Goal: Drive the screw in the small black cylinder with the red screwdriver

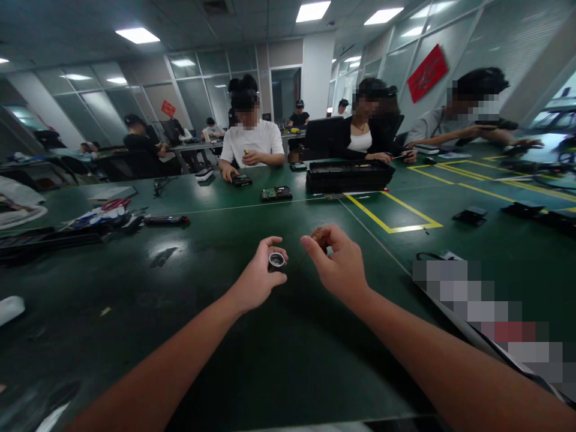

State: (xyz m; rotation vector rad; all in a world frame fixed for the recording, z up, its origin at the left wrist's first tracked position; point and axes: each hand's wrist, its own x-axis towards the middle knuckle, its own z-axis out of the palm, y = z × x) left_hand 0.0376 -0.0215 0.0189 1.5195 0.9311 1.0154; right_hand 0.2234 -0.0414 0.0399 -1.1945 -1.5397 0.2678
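Observation:
Over the green tabletop point(252, 360), my left hand point(252, 279) is closed round a small round metal cup point(276, 261) with a silver rim and a dark inside. The cup's open end faces up toward me. A short way to its right, my right hand point(339, 264) pinches a small copper-brown piece point(318, 235) between thumb and fingers. Fingers partly cover that piece, so its kind is unclear. A thin, faint strand seems to hang below it. The cup and the brown piece are apart.
Ahead lie a hard drive with a green circuit board point(275, 193) and a long black bin point(350, 176). A dark pen-shaped tool point(166, 220) and tangled cables point(105, 213) lie left. Co-workers sit across the table; one in a white shirt point(258, 144) handles a dark device point(242, 180).

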